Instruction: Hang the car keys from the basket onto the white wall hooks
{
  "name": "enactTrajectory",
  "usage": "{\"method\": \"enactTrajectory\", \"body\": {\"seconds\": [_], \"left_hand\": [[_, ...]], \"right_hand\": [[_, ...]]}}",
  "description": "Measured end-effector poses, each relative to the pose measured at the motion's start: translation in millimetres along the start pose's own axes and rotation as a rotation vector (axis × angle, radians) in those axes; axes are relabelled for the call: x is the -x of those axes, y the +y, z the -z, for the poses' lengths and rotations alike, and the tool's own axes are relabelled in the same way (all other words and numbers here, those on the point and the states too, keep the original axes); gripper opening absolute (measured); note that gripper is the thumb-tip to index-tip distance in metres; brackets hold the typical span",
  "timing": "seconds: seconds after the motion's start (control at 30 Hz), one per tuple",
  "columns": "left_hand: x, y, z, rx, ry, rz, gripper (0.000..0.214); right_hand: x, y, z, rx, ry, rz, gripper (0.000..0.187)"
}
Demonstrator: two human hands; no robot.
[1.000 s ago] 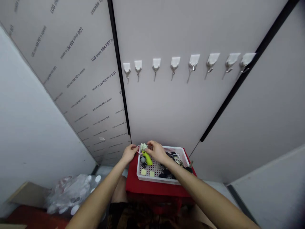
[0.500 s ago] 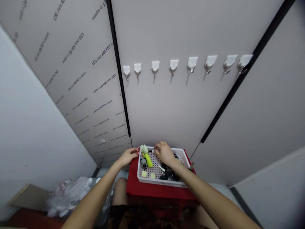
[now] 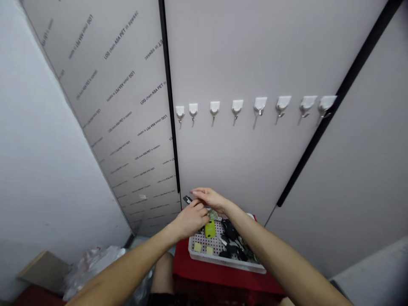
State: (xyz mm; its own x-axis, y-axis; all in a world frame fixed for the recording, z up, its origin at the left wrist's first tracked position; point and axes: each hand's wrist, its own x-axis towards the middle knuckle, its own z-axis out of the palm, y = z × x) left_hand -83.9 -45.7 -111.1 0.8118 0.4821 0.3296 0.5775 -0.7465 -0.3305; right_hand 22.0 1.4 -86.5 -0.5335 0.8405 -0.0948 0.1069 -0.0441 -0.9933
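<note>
My left hand [image 3: 191, 220] is raised over the tray's back left corner, its fingers closed around a small black key tag [image 3: 187, 199] that sticks out past them. My right hand [image 3: 208, 198] reaches in just above, with outstretched fingers close to that tag; I cannot tell whether they grip it. Below my hands, a white plastic tray [image 3: 226, 264] holds a lime-green key fob [image 3: 210, 229], a pale green crumpled item [image 3: 213, 215], black keys [image 3: 231, 240], and two pale yellow squares [image 3: 197, 247]. The tray's back left corner is hidden.
The tray stands on a red table [image 3: 204, 274]. Behind it rise grey panels printed with lettering [image 3: 149, 93], with a row of several white adhesive hooks [image 3: 259, 104]. A clear plastic bag [image 3: 92, 272] and a cardboard sheet [image 3: 44, 270] lie low on the left.
My hands have come together and lifted above the tray's back left corner, my left hand crossing in from the rim. The black tag now shows at my fingertips, and the view has tilted.
</note>
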Motion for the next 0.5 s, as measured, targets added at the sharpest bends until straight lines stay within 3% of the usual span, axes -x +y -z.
{"method": "enactTrajectory", "body": {"seconds": [0.07,0.2,0.37,0.43,0.5], "left_hand": [[1,3,-3.9,-0.019,0.023,-0.035,0.012],[6,4,-8.3,0.004,0.033,-0.118,0.01],[6,5,-6.4,0.048,0.029,-0.14,0.013],[9,7,-5.1,0.104,0.069,-0.115,0.012],[13,10,-4.6,0.23,0.177,0.011,0.012]], "right_hand": [[-1,-1,1,-0.103,-0.001,-0.042,0.027],[-1,3,3,-0.068,-0.035,-0.131,0.022],[-2,3,2,-0.062,-0.147,-0.122,0.019],[-4,0,2,-0.039,-0.108,-0.09,0.019],[-4,-4,2,-0.042,-0.003,-0.034,0.019]]}}
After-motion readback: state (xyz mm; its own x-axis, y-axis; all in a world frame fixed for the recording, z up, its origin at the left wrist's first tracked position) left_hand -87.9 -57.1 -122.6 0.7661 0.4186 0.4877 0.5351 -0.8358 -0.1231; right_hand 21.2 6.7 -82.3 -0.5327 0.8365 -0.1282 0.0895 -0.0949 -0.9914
